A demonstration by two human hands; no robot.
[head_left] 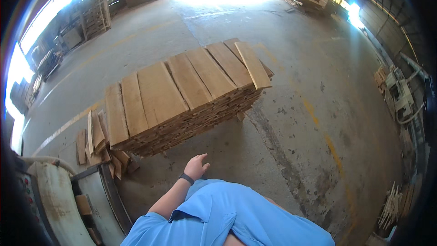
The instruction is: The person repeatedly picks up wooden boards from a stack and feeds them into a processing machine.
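My left hand (pixel 195 167), with a dark band (pixel 186 178) at the wrist, hangs in front of my blue shirt (pixel 227 205). It holds nothing, and its thumb and fingers are apart. Beyond it stands a long stack of wooden boards (pixel 191 120), nearest to this hand but not touching it. Wide planks lie side by side across the top. One loose narrow plank (pixel 252 66) lies askew on the right end and overhangs the edge. Of my right arm only a sliver shows behind the shirt; the right hand is out of sight.
Offcuts (pixel 98 139) lean and lie at the stack's left end. A pale machine (pixel 57 196) with buttons stands at the lower left. Machinery (pixel 400 93) lines the right wall, with a bundle of thin sticks (pixel 390 205) below. A yellow line (pixel 334 150) crosses the concrete floor.
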